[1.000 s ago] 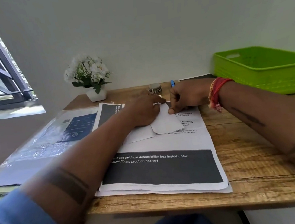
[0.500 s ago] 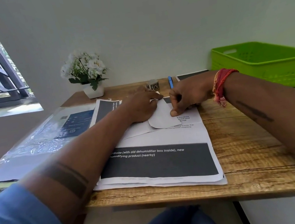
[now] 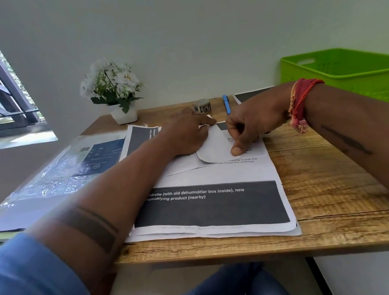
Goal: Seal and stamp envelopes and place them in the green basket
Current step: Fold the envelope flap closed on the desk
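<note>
A white envelope (image 3: 214, 148) with a rounded flap lies on printed sheets in the middle of the wooden table. My left hand (image 3: 187, 134) rests flat on its left part, index finger stretched toward the right. My right hand (image 3: 254, 121) has its fingers curled, and its thumb presses down on the flap near the flap's right edge. The green basket (image 3: 350, 76) stands at the far right, behind my right forearm. A small roll (image 3: 201, 106) and a blue pen (image 3: 226, 104) lie just beyond my hands.
Large printed sheets (image 3: 215, 208) reach the table's near edge. A clear plastic sleeve with papers (image 3: 69, 166) covers the left side. A white pot of flowers (image 3: 120, 97) stands at the back left by the wall. Bare wood (image 3: 325, 181) shows on the right.
My right thumb has slid a little down and to the right along the flap. My left hand stays pressed on the envelope.
</note>
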Demonstrator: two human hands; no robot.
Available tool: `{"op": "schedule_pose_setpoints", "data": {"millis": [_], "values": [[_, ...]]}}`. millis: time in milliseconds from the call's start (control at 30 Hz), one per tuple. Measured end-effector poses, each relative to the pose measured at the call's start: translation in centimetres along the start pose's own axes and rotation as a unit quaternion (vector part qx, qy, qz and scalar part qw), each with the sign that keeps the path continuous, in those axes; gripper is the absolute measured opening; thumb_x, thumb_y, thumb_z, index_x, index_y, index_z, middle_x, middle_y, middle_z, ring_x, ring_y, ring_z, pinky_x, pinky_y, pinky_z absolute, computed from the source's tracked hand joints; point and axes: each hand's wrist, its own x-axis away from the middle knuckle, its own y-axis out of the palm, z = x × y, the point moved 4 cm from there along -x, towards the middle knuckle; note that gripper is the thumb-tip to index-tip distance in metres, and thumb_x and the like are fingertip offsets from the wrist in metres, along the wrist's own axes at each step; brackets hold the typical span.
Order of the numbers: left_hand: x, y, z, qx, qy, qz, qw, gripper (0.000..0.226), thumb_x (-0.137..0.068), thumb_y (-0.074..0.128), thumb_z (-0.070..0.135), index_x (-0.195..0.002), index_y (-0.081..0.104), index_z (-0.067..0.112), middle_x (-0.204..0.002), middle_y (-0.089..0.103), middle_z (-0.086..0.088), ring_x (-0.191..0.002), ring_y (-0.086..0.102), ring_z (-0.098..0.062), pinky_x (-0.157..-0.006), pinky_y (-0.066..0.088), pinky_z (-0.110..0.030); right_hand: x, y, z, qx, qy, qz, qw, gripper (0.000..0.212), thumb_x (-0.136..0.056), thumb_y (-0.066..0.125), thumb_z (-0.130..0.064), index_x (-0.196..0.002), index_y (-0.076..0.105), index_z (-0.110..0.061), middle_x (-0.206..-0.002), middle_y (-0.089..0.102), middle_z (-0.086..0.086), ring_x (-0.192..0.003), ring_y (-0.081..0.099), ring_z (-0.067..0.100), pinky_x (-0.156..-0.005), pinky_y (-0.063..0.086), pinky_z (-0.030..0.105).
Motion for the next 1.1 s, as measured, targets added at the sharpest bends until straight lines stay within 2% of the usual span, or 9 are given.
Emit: {"op": "schedule_pose_setpoints", "data": {"millis": [200, 367, 567, 667, 733, 800, 933, 1033, 1100], "values": [[0.2, -0.3, 0.2, -0.006, 0.000, 0.001, 1.000, 0.039, -0.101, 0.043, 0.036, -0.137, 0.057, 0.046, -0.132, 0.051, -0.005, -0.131, 0.046, -0.025, -0.114, 0.032, -0.041, 0.3, 0.1, -0.3, 0.021, 0.000, -0.010, 1.000, 0.050, -0.079, 0.076, -0.047, -0.109, 0.064, -0.008, -0.090, 0.064, 0.005, -0.077, 0.053, 0.014, -0.064, 0.043, 0.026], [0.4, -0.4, 0.4, -0.006, -0.002, 0.003, 1.000, 0.039, -0.101, 0.042, 0.037, -0.137, 0.056, 0.047, -0.133, 0.050, -0.004, -0.133, 0.045, -0.026, -0.115, 0.032, -0.044, 0.4, 0.1, 0.0, 0.019, -0.006, -0.022, 1.000, 0.046, -0.074, 0.079, -0.049, -0.102, 0.063, -0.016, -0.087, 0.060, -0.001, -0.077, 0.052, 0.012, -0.066, 0.043, 0.027], [0.6, -0.6, 0.4, -0.009, -0.001, 0.016, 1.000, 0.038, -0.101, 0.044, 0.036, -0.136, 0.059, 0.040, -0.139, 0.050, -0.004, -0.134, 0.045, -0.025, -0.115, 0.032, -0.040, -0.2, 0.3, 2.1, -0.124, -0.083, 0.128, 0.981, 0.009, -0.088, 0.074, -0.031, -0.096, 0.071, -0.028, -0.072, 0.068, -0.018, -0.062, 0.059, -0.002, -0.056, 0.045, 0.012], [0.7, -0.7, 0.3, -0.001, 0.002, 0.030, 1.000, 0.036, -0.101, 0.047, 0.033, -0.133, 0.062, 0.032, -0.140, 0.053, -0.002, -0.133, 0.046, -0.021, -0.113, 0.034, -0.037, -0.5, 0.4, 2.3, -0.081, -0.102, 0.190, 0.973, 0.016, -0.094, 0.068, -0.028, -0.106, 0.076, -0.036, -0.089, 0.072, -0.023, -0.075, 0.062, -0.005, -0.065, 0.041, 0.004], [0.8, -0.7, 0.4, 0.007, 0.006, 0.038, 0.999, 0.033, -0.100, 0.048, 0.031, -0.130, 0.064, 0.029, -0.138, 0.056, -0.002, -0.131, 0.048, -0.020, -0.111, 0.035, -0.035, -0.7, 0.4, 2.2, -0.044, -0.103, 0.210, 0.971, 0.020, -0.094, 0.066, -0.030, -0.108, 0.076, -0.040, -0.096, 0.073, -0.023, -0.082, 0.062, -0.004, -0.068, 0.042, 0.006], [0.9, -0.7, 0.4, 0.009, 0.006, 0.041, 0.999, 0.033, -0.100, 0.048, 0.030, -0.129, 0.065, 0.029, -0.137, 0.058, -0.001, -0.131, 0.048, -0.020, -0.112, 0.035, -0.036, -0.9, 0.4, 2.2, -0.023, -0.093, 0.224, 0.970, 0.021, -0.094, 0.065, -0.029, -0.110, 0.076, -0.038, -0.086, 0.070, -0.032, -0.078, 0.062, -0.004, -0.068, 0.044, 0.009], [0.8, -0.8, 0.6, 0.003, 0.005, 0.043, 0.999, 0.033, -0.099, 0.048, 0.031, -0.127, 0.066, 0.029, -0.137, 0.058, -0.001, -0.131, 0.049, -0.021, -0.112, 0.036, -0.041, -1.4, 0.3, 1.9, -0.004, -0.088, 0.251, 0.964, 0.024, -0.097, 0.061, -0.020, -0.114, 0.076, -0.028, -0.054, 0.047, -0.051, -0.059, 0.052, -0.021, -0.059, 0.036, -0.001], [0.9, -0.9, 0.7, -0.004, 0.009, 0.048, 0.999, 0.033, -0.099, 0.048, 0.029, -0.127, 0.067, 0.028, -0.137, 0.059, -0.003, -0.130, 0.050, -0.022, -0.113, 0.036, -0.041, -2.1, 0.3, 1.8, -0.007, -0.078, 0.268, 0.960, 0.027, -0.097, 0.058, -0.017, -0.115, 0.076, -0.025, -0.049, 0.048, -0.044, -0.058, 0.046, -0.030, -0.061, 0.033, -0.006], [0.9, -0.9, 0.8, -0.002, 0.009, 0.044, 0.999, 0.034, -0.099, 0.048, 0.027, -0.128, 0.066, 0.028, -0.138, 0.058, -0.004, -0.131, 0.049, -0.023, -0.113, 0.036, -0.040, -2.9, 0.1, 1.9, -0.009, -0.066, 0.276, 0.959, 0.028, -0.097, 0.057, -0.018, -0.116, 0.076, -0.027, -0.059, 0.048, -0.038, -0.059, 0.044, -0.032, -0.061, 0.032, -0.007]]}}
